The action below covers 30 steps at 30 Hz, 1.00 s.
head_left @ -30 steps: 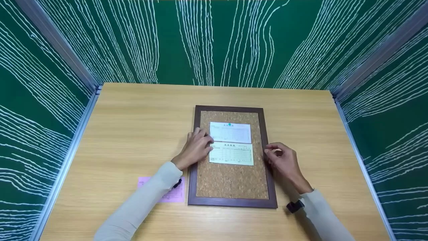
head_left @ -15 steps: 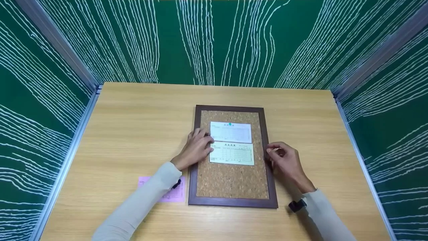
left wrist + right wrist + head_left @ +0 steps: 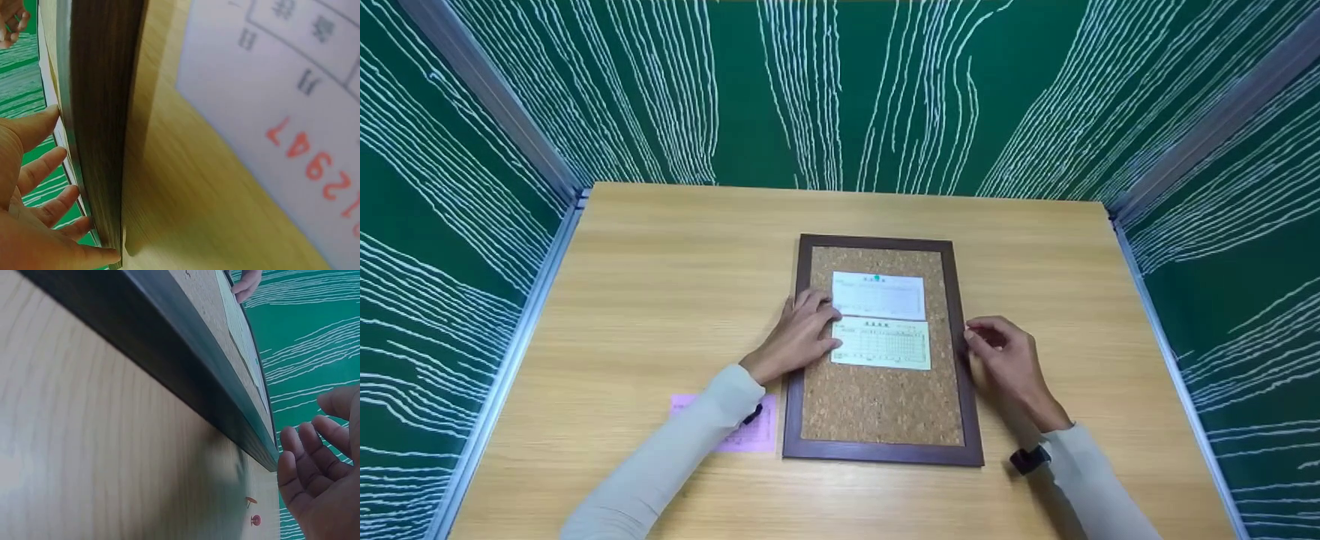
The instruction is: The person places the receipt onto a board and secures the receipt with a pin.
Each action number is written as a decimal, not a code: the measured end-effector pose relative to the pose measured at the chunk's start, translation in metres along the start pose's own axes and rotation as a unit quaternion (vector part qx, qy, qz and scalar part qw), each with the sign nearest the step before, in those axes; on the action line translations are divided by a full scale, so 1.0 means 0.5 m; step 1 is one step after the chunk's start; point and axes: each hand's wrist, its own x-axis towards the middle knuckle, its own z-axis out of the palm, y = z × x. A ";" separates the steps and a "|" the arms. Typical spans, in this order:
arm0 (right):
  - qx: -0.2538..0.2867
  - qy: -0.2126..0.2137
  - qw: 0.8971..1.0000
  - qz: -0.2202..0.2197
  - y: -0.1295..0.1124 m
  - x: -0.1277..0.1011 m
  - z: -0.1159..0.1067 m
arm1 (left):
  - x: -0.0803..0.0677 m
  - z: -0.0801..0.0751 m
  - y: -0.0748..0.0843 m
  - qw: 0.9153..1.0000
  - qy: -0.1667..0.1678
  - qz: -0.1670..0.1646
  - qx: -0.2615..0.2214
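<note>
Hands barely shift: left hand (image 3: pixel 801 331) stays flat, fingers pinning the lower slip (image 3: pixel 881 343) to the cork board (image 3: pixel 877 405) on the tabletop (image 3: pixel 660 285), while right hand (image 3: pixel 1006 354) drifts off the frame, loosely curled and empty, pushpins (image 3: pixel 253 511) lying nearby.

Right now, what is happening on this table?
A person works at a cork board lying flat on the table. The left hand rests on the board's left edge, beside two paper slips. The right hand hovers by the right edge, near two pins. A pink slip lies nearby.
</note>
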 end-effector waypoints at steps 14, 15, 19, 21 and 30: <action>-0.001 0.006 1.000 -0.027 -0.067 -0.013 -0.022 | -0.012 0.000 0.000 0.998 -0.049 -0.026 -0.025; -0.003 0.007 1.000 -0.025 -0.065 -0.012 -0.022 | -0.013 0.000 -0.001 0.998 -0.051 -0.028 -0.028; -0.002 0.006 1.000 -0.025 -0.060 -0.012 -0.026 | -0.016 0.002 -0.006 0.998 -0.056 -0.028 -0.033; 0.005 0.004 1.000 -0.022 -0.057 -0.011 -0.028 | -0.018 0.002 -0.008 0.997 -0.057 -0.027 -0.035; -0.012 0.002 1.000 -0.009 0.025 0.003 -0.035 | -0.032 -0.002 -0.016 0.997 -0.066 -0.010 -0.045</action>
